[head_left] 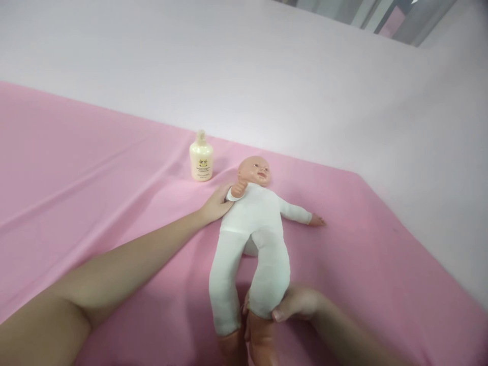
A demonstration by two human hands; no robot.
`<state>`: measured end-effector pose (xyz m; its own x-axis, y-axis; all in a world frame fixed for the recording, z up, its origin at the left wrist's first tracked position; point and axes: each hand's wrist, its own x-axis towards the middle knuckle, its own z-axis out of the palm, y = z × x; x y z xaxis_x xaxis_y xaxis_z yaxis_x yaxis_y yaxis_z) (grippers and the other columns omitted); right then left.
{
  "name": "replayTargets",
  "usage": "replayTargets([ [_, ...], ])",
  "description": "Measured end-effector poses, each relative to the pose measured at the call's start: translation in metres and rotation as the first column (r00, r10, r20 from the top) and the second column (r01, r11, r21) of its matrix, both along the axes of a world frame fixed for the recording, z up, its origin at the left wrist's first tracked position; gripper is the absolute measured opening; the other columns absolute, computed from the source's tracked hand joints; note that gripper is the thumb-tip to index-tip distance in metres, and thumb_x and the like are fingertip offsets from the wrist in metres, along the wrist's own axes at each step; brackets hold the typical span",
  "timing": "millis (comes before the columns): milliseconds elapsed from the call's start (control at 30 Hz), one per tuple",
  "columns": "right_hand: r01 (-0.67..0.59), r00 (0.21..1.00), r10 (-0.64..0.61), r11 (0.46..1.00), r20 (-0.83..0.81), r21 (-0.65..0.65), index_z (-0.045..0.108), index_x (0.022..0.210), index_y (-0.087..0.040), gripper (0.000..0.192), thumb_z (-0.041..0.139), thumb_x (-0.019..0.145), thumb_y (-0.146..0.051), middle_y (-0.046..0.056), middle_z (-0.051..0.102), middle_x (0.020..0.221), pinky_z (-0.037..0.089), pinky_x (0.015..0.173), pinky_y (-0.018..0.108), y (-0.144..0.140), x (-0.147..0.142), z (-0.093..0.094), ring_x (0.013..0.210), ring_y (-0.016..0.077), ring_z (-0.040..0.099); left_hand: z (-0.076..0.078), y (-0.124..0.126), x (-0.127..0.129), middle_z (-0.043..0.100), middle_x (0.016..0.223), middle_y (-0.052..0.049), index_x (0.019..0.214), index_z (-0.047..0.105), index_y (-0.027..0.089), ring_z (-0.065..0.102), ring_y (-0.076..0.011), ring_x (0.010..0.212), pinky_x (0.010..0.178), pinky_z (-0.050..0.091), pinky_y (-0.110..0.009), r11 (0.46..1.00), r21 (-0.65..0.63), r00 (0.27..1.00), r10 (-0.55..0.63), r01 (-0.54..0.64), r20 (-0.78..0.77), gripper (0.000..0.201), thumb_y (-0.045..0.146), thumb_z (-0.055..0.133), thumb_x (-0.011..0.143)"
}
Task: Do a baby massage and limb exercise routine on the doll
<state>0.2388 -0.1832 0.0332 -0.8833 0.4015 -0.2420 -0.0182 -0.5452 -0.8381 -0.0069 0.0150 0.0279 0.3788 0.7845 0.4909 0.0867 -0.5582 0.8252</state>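
Now left hand (216, 204) and right hand (295, 304) hold the doll (251, 229).

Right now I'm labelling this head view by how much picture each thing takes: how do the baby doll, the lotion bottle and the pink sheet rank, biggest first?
1. pink sheet, which fills most of the lower picture.
2. baby doll, lying on the sheet, held by the left hand and right hand.
3. lotion bottle, clearly smallest, though it stands farther from the camera.
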Motion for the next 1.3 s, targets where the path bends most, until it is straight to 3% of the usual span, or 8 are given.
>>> replayTargets([
  [567, 0.024, 0.998, -0.029, 0.995, -0.047, -0.093, 0.079, 0.112, -0.012, 0.061, 0.090, 0.068, -0.053, 0.017, 0.080, 0.107, 0.053, 0.102, 0.044, -0.003, -0.005, -0.002, 0.108, 0.0345, 0.075, -0.003, 0.002, -0.001, 0.074, 0.112, -0.008, 0.114, 0.068, 0.017, 0.069, -0.0263, 0.102, 0.091, 0.056, -0.040, 1.000, 0.013, 1.000, -0.003, 0.003, 0.001, 0.024, 0.030, 0.064, 0.094],
  [800, 0.011, 1.000, -0.011, 0.995, -0.009, -0.101, 0.076, 0.119, -0.011, 0.061, 0.091, 0.073, -0.048, 0.016, 0.080, 0.108, 0.044, 0.116, 0.050, 0.000, -0.002, 0.009, 0.113, 0.0322, 0.074, -0.007, 0.003, -0.001, 0.075, 0.113, -0.008, 0.115, 0.069, 0.019, 0.069, -0.0273, 0.104, 0.092, 0.057, -0.041, 1.000, 0.000, 1.000, 0.030, -0.030, -0.005, 0.025, 0.031, 0.066, 0.093],
  [1033, 0.056, 0.998, -0.054, 0.991, 0.024, -0.122, 0.077, 0.112, -0.011, 0.062, 0.095, 0.066, -0.049, 0.015, 0.080, 0.113, 0.046, 0.114, 0.051, -0.002, -0.002, 0.011, 0.116, 0.0332, 0.073, -0.006, 0.003, -0.001, 0.075, 0.114, -0.008, 0.115, 0.069, 0.019, 0.070, -0.0272, 0.103, 0.093, 0.057, -0.041, 1.000, -0.003, 1.000, 0.017, -0.017, -0.002, 0.025, 0.030, 0.065, 0.093],
  [1300, 0.024, 1.000, -0.025, 0.995, -0.003, -0.101, 0.077, 0.113, -0.012, 0.060, 0.092, 0.072, -0.052, 0.015, 0.080, 0.111, 0.045, 0.116, 0.053, 0.000, -0.004, 0.013, 0.115, 0.0331, 0.074, -0.006, 0.002, -0.001, 0.075, 0.114, -0.009, 0.116, 0.069, 0.019, 0.069, -0.0287, 0.106, 0.095, 0.057, -0.043, 0.999, -0.013, 0.999, 0.037, -0.037, 0.000, 0.028, 0.034, 0.068, 0.093],
])
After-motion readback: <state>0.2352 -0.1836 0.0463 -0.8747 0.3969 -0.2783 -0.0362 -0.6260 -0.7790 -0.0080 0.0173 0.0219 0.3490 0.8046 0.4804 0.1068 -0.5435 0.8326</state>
